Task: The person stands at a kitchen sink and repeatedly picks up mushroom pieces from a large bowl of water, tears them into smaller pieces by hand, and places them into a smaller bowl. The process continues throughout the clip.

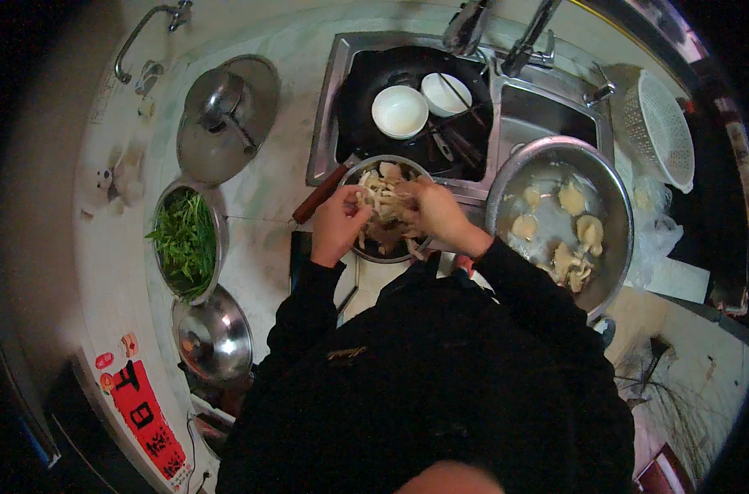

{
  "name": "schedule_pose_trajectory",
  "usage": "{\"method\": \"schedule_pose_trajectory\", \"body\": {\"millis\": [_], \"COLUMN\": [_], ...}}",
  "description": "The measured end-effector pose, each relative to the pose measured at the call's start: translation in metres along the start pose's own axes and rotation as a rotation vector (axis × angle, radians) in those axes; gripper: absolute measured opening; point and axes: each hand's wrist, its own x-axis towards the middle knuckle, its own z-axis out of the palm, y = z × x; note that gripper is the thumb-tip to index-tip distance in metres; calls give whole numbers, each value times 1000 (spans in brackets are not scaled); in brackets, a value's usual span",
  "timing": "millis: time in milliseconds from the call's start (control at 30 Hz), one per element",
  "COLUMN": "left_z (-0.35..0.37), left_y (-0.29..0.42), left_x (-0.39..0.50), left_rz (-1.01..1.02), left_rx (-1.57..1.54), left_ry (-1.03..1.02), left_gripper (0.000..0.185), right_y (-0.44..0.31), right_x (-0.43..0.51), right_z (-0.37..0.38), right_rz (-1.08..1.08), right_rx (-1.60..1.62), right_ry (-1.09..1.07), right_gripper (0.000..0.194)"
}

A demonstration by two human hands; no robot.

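Observation:
Both hands are over a round metal bowl [357, 168] heaped with torn, pale mushroom pieces [388, 197]. My left hand [341, 221] is at the bowl's left side, thumb and fingertips pinched on a pale mushroom piece. My right hand [442, 213] reaches in from the right, blurred, its fingers partly hidden among the pieces; whether it grips one I cannot tell. A wooden-handled tool [325, 192] lies just left of the bowl, its far end by the rim. To the right, a large steel basin [621, 204] holds water and several larger mushrooms [572, 197].
Behind the bowl, the double sink [325, 117] holds a black wok [365, 74], two white bowls [400, 111] and chopsticks. At left are a bowl of green leaves [186, 238], a metal lid [214, 336] and a ladle [223, 102]. A white colander [658, 129] stands far right.

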Motion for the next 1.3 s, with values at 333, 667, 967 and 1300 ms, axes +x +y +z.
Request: {"method": "schedule_pose_trajectory", "body": {"millis": [333, 667, 967, 1300], "left_z": [16, 22, 39, 56], "left_y": [-8, 34, 64, 84], "left_x": [0, -5, -21, -23], "left_rz": [65, 206, 186, 289], "left_rx": [339, 403, 219, 162], "left_ry": [141, 235, 107, 46], "left_gripper": [40, 39, 35, 35], "right_y": [79, 178, 188, 169], "right_x": [-59, -102, -122, -150], "right_z": [-96, -82, -124, -127], "right_rz": [375, 314, 714, 786], "right_rx": [76, -238, 1599, 643], "right_ry": [530, 80, 543, 721], "right_gripper": [16, 47, 16, 40]}}
